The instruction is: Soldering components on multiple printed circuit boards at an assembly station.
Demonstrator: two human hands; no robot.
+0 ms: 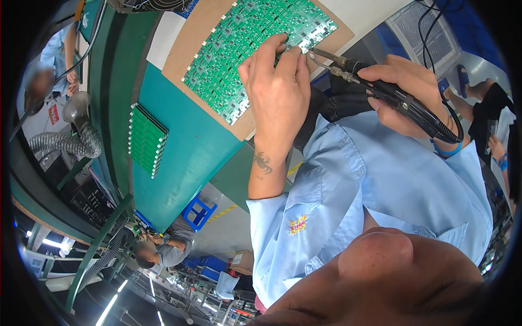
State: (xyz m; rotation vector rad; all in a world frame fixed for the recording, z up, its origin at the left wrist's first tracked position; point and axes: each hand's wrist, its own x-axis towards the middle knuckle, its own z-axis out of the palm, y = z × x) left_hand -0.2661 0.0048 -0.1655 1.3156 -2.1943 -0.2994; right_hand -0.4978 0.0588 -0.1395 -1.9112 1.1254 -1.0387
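1. Green circuit board panel [255,51] lying flat on a brown cardboard sheet [187,46] on the teal bench [185,157].
2. Left hand [277,92] pressing down on the panel, fingers spread flat, clamped on nothing.
3. Right hand [408,92] wrapped shut round a black soldering iron [391,92], tip at the panel edge.
4. Probably thin, light, stiff but snappable; best held by the edges, off the parts.

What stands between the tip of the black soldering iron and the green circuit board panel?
Nothing visible does. The right hand holds the black soldering iron, whose tip reaches the edge of the green circuit board panel, close to the fingertips of the left hand, which presses on the panel.
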